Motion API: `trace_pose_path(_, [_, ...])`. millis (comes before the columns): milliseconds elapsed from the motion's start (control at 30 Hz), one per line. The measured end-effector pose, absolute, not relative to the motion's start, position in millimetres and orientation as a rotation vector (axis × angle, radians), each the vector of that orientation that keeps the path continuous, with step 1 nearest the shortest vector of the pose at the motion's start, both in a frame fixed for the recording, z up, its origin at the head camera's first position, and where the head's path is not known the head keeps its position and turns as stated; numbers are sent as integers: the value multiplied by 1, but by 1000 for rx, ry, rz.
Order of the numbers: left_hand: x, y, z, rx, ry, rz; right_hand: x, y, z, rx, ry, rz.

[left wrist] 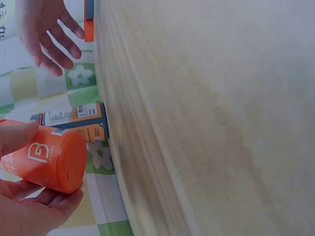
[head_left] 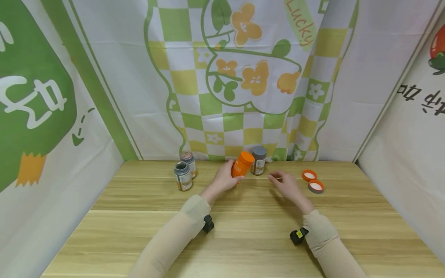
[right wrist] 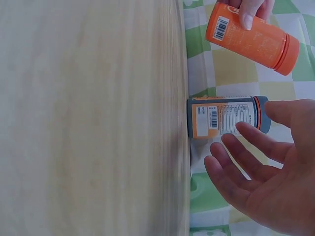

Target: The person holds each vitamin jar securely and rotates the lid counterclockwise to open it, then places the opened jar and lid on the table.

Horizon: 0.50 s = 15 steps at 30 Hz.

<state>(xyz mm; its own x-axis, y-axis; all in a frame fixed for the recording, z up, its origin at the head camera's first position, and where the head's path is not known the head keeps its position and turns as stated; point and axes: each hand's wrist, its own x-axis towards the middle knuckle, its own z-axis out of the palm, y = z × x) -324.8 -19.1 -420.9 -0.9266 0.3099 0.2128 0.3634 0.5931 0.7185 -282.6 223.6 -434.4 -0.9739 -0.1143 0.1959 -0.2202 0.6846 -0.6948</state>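
Observation:
My left hand grips an orange bottle, its orange cap on, tilted and lifted off the table. The right wrist view shows the same orange bottle above a capped grey bottle with an orange-and-white label. That grey bottle stands upright at the table's back edge. To its right, my right hand hovers with nothing in it. In the right wrist view its fingers are spread and gently bent, near the grey bottle; whether they touch it I cannot tell.
At the back left stand two uncapped grey bottles: the front bottle has an open mouth, the rear bottle a patterned top. Two caps, an orange-rimmed cap and a grey-sided cap, lie inside up at right. A printed curtain hangs behind the wooden table.

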Motion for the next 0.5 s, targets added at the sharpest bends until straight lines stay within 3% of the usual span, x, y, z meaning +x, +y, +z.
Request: trace_pose_path(500, [-303,-27,-420,-649,-2714,-1198,-279,212,-433,271,-2715,1217])
